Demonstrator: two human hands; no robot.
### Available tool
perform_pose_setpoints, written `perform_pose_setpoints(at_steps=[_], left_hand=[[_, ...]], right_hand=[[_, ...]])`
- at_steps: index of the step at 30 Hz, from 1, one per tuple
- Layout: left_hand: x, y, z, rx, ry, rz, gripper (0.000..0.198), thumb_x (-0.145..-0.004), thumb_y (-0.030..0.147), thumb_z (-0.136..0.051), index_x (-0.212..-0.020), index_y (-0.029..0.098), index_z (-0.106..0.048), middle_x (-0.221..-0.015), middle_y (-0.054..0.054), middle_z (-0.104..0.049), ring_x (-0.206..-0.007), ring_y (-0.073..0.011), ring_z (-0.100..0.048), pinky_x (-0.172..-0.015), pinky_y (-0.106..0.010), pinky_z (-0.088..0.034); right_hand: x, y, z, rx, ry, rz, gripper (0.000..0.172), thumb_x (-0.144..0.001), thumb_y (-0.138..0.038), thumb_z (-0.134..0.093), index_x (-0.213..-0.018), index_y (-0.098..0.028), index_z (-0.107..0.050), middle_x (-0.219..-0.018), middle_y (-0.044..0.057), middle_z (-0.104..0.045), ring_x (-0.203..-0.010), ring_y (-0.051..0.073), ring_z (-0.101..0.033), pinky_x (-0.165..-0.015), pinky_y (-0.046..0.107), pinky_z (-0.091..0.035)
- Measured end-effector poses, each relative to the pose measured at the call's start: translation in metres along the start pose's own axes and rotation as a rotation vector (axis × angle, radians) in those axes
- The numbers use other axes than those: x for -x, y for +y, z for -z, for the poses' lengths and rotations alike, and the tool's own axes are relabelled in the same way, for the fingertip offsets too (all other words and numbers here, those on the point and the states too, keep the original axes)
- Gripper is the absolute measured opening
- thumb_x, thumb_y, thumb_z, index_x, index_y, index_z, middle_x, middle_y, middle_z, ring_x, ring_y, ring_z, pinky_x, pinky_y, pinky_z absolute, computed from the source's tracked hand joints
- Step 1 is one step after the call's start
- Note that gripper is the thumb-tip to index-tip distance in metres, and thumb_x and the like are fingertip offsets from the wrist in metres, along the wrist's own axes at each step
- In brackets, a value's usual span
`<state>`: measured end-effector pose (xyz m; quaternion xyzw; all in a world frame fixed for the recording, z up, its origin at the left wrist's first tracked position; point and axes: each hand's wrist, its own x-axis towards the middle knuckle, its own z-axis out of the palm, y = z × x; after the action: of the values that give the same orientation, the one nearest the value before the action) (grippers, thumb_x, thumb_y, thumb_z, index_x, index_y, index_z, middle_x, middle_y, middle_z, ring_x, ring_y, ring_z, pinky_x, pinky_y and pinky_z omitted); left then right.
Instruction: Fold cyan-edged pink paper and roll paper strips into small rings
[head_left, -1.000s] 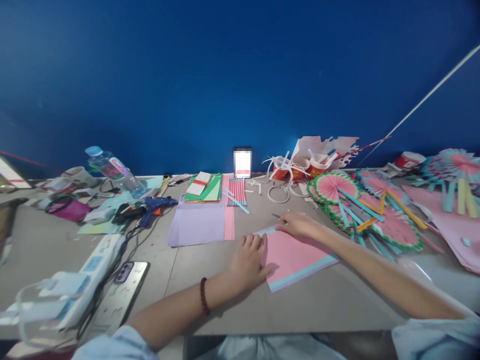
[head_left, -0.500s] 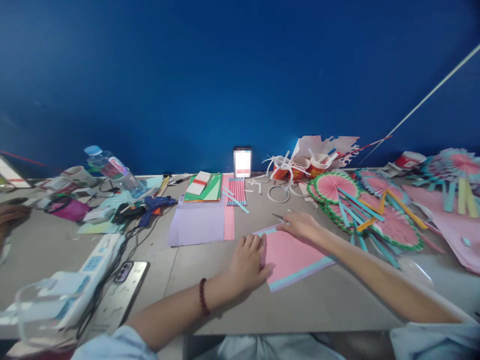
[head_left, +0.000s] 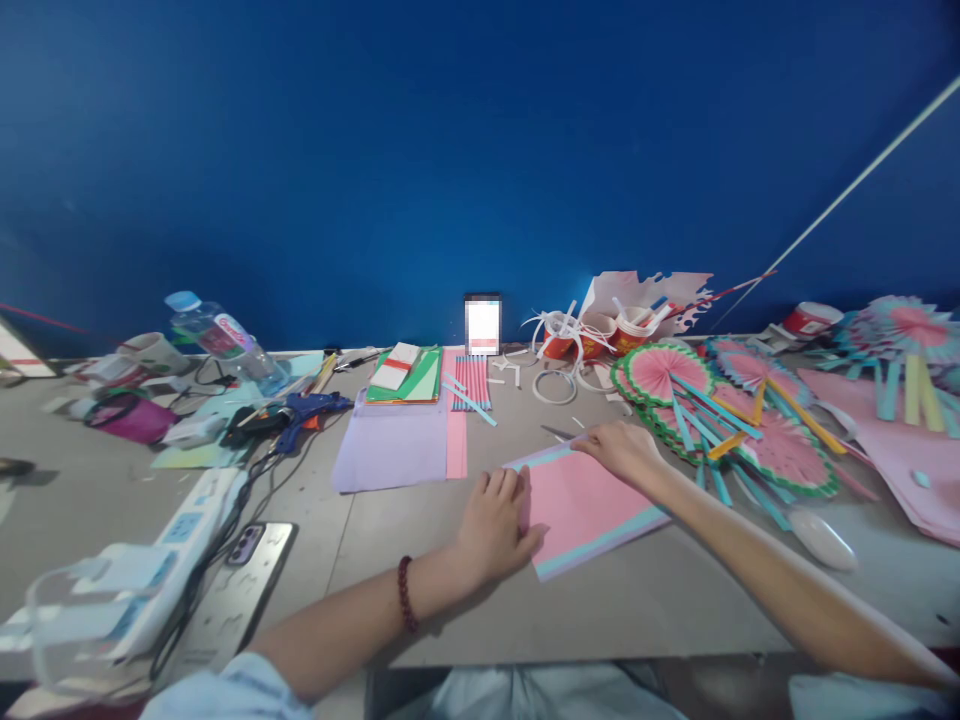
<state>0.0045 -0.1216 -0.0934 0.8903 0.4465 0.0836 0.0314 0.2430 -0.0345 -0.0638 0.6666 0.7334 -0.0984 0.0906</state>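
Note:
A pink paper sheet with light blue and purple borders lies at a slant on the grey table. My left hand rests on its left edge, thumb apart from the curled fingers, with nothing seen gripped. At the sheet's upper edge is my right hand, its fingers together and pointing left; whether they pinch the paper is too small to tell. Beside those fingertips lies a thin dark pointed tool. Purple paper lies farther left, under green sheets.
On the left are a power strip, a phone, a blue glue gun and a bottle. Pleated paper fans and cups stand or lie at the right. Part of another person's hand shows far left.
My right hand has shifted slightly right along the sheet's upper edge. My left hand has stayed in place. The other person's hand has mostly left the view at the left.

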Motion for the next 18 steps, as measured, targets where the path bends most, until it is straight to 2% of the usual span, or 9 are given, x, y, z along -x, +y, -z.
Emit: perform_pose_setpoints(at_steps=[3, 5, 9, 11, 13, 15, 18], left_hand=[[0.002, -0.001, 0.000, 0.012, 0.035, -0.001, 0.058, -0.087, 0.050, -0.046, -0.129, 0.010, -0.050, -0.106, -0.014, -0.056, -0.096, -0.0286, -0.047, -0.083, -0.043, -0.036], [0.003, -0.003, -0.001, 0.007, 0.068, -0.006, 0.048, -0.086, 0.047, -0.047, -0.116, 0.011, -0.058, -0.103, -0.014, -0.057, -0.093, -0.0282, -0.048, -0.081, -0.043, -0.038], [0.003, -0.008, -0.002, -0.047, 0.101, 0.001, 0.031, -0.088, 0.039, -0.047, -0.089, 0.013, -0.064, -0.091, -0.014, -0.059, -0.085, -0.0275, -0.052, -0.075, -0.043, -0.041], [0.002, -0.011, -0.002, -0.058, 0.101, -0.030, 0.023, -0.087, 0.027, -0.047, -0.093, 0.012, -0.064, -0.095, -0.015, -0.061, -0.090, -0.0277, -0.055, -0.077, -0.042, -0.043], [0.001, -0.012, -0.004, -0.037, 0.091, -0.111, 0.028, -0.085, 0.018, -0.046, -0.108, 0.011, -0.061, -0.113, -0.016, -0.061, -0.106, -0.0281, -0.055, -0.086, -0.043, -0.044], [0.001, -0.011, -0.007, 0.006, 0.075, -0.184, 0.040, -0.086, 0.018, -0.044, -0.124, 0.010, -0.053, -0.131, -0.016, -0.055, -0.122, -0.0273, -0.048, -0.096, -0.042, -0.041], [0.002, -0.010, -0.013, 0.034, 0.053, -0.200, 0.046, -0.089, 0.021, -0.038, -0.133, 0.007, -0.046, -0.137, -0.016, -0.052, -0.130, -0.0263, -0.044, -0.101, -0.041, -0.039]], right_hand=[[0.005, 0.007, -0.002, -0.054, 0.076, 0.011, 0.045, -0.094, -0.047, -0.036, -0.085, -0.021, -0.072, -0.089, 0.012, -0.074, -0.084, 0.025, -0.067, -0.062, 0.029, -0.038], [0.009, 0.011, -0.006, -0.093, 0.164, 0.047, 0.042, -0.095, -0.040, -0.034, -0.088, -0.020, -0.070, -0.088, 0.011, -0.073, -0.084, 0.024, -0.066, -0.066, 0.029, -0.041], [0.019, 0.013, -0.020, -0.195, 0.324, 0.290, 0.034, -0.094, -0.026, -0.036, -0.098, -0.019, -0.069, -0.103, 0.011, -0.070, -0.099, 0.023, -0.062, -0.089, 0.034, -0.044], [0.025, 0.009, -0.029, -0.208, 0.375, 0.390, 0.034, -0.094, -0.026, -0.037, -0.106, -0.021, -0.069, -0.116, 0.011, -0.067, -0.109, 0.024, -0.060, -0.098, 0.039, -0.043], [0.032, 0.003, -0.036, -0.201, 0.379, 0.480, 0.037, -0.094, -0.027, -0.037, -0.118, -0.023, -0.065, -0.130, 0.010, -0.061, -0.121, 0.025, -0.054, -0.104, 0.042, -0.040], [0.038, -0.003, -0.040, -0.188, 0.335, 0.559, 0.040, -0.095, -0.030, -0.037, -0.128, -0.024, -0.059, -0.140, 0.008, -0.053, -0.131, 0.024, -0.047, -0.109, 0.042, -0.037], [0.044, -0.009, -0.042, -0.165, 0.253, 0.596, 0.045, -0.094, -0.033, -0.037, -0.137, -0.027, -0.051, -0.146, 0.006, -0.046, -0.134, 0.023, -0.043, -0.111, 0.044, -0.036]])
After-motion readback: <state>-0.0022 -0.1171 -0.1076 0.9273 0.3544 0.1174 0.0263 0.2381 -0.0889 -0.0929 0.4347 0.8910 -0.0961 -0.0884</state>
